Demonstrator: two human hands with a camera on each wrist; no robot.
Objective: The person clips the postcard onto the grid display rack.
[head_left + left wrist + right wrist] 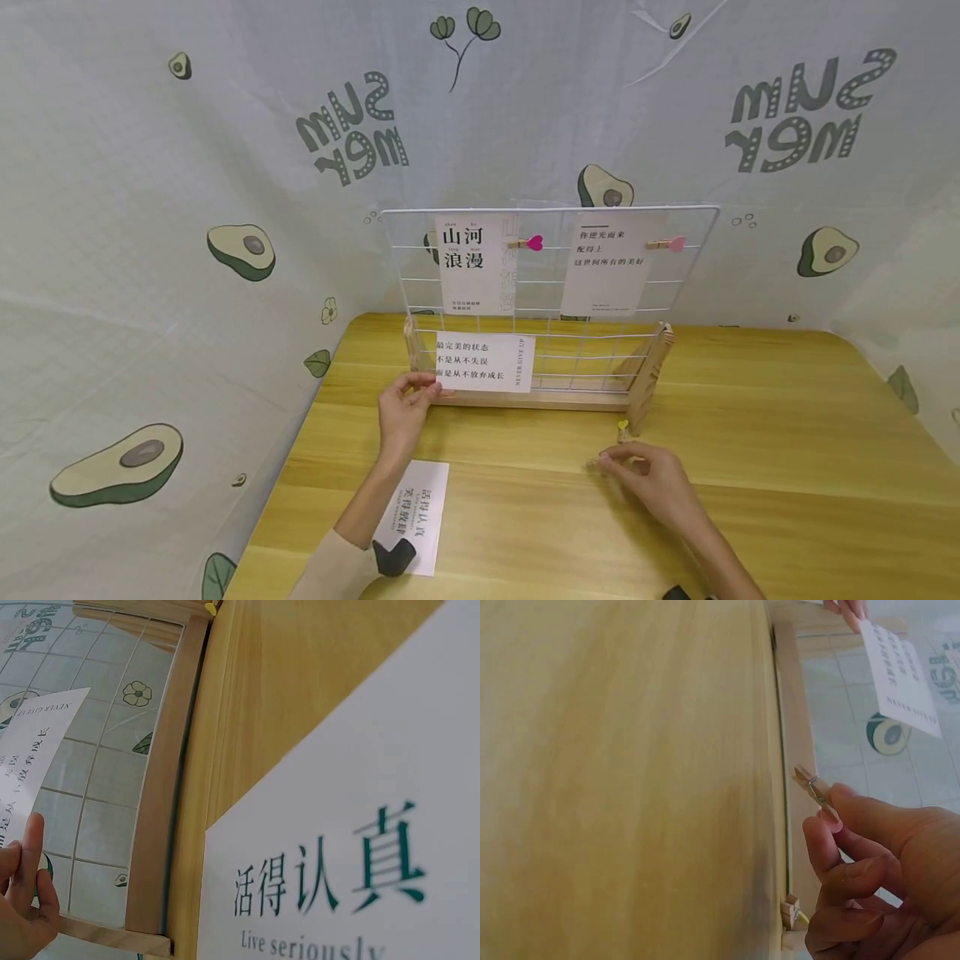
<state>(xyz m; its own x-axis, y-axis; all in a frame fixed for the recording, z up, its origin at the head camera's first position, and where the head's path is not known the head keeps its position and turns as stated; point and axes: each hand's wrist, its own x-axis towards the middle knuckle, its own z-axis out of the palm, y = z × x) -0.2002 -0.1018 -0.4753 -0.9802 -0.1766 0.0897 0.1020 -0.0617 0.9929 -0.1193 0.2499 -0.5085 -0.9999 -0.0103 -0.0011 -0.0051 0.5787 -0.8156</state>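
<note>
My left hand [403,415] pinches the lower left corner of a white printed card [480,362] and holds it upright against the lower part of a white wire grid [547,327]. "NEVER GIVE UP" runs along the card's right edge. Low over the table in front of the grid, my right hand [651,477] pinches a small wooden clothespin [815,791] between thumb and forefinger; its jaws point away from the fingers. Two more cards hang on the grid: one [476,275] by a clothespin with a bright pink heart [534,242], the other [606,267] by one with a pale pink heart [677,243].
The grid stands in a wooden base [525,402] on the wooden table [787,433]. Another card [420,517] lies under my left forearm. A clothespin with a yellow heart [622,427] sits by the base's right foot. A patterned cloth [525,100] hangs behind.
</note>
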